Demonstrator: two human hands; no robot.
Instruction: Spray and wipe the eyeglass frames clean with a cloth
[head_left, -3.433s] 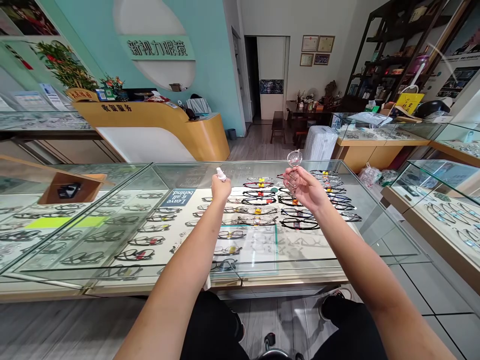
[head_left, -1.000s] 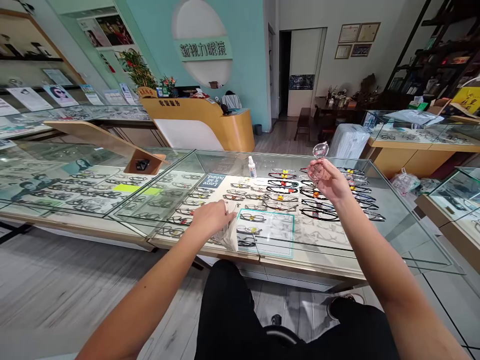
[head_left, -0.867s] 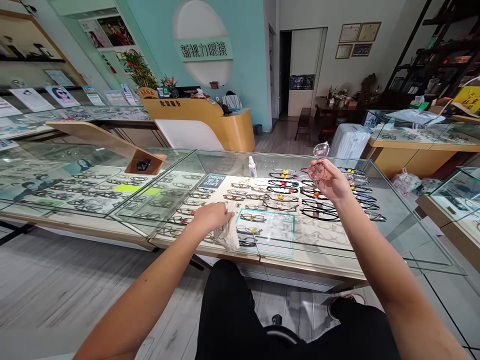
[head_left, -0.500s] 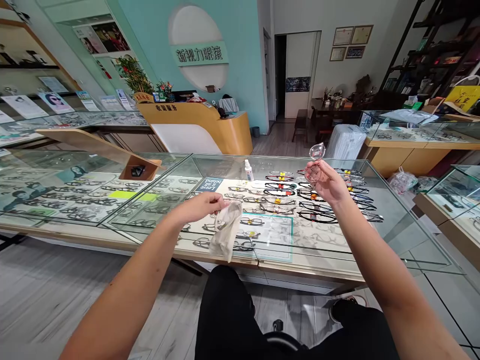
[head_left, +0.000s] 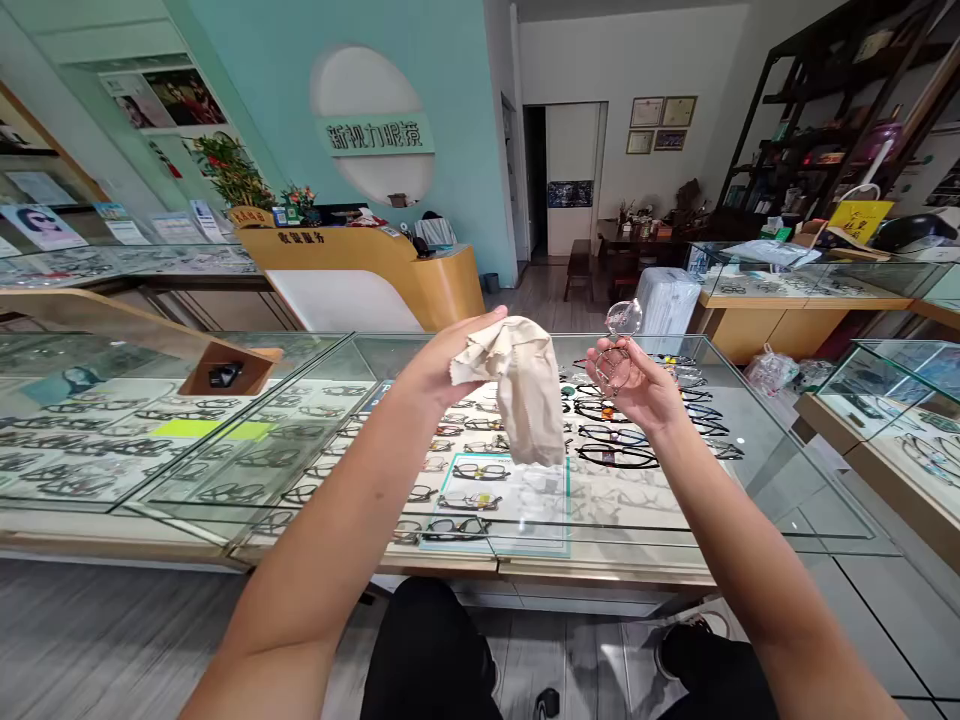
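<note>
A cream cloth (head_left: pixel 531 400) hangs from my left hand (head_left: pixel 454 360), which is raised over the glass display case (head_left: pixel 495 567); its fingers are partly covered by the cloth. To the right, my right hand (head_left: pixel 637 388) grips a pair of thin-rimmed round eyeglasses (head_left: pixel 624 318), one lens standing up above the fingers and the other against them. A gap separates the cloth from the eyeglasses. Beneath both hands, rows of eyeglasses (head_left: pixel 616 455) lie inside the case.
A wooden stand (head_left: pixel 229 370) rests on the glass at the left. Beyond the case are a yellow counter (head_left: pixel 442 285) and a wrapped suitcase (head_left: pixel 666 305). Another glass case (head_left: pixel 892 400) stands at the right.
My left hand has risen and moved right with the cloth, closer to the eyeglasses. The view has shifted; the white spray bottle is no longer visible. My right hand still grips the eyeglasses.
</note>
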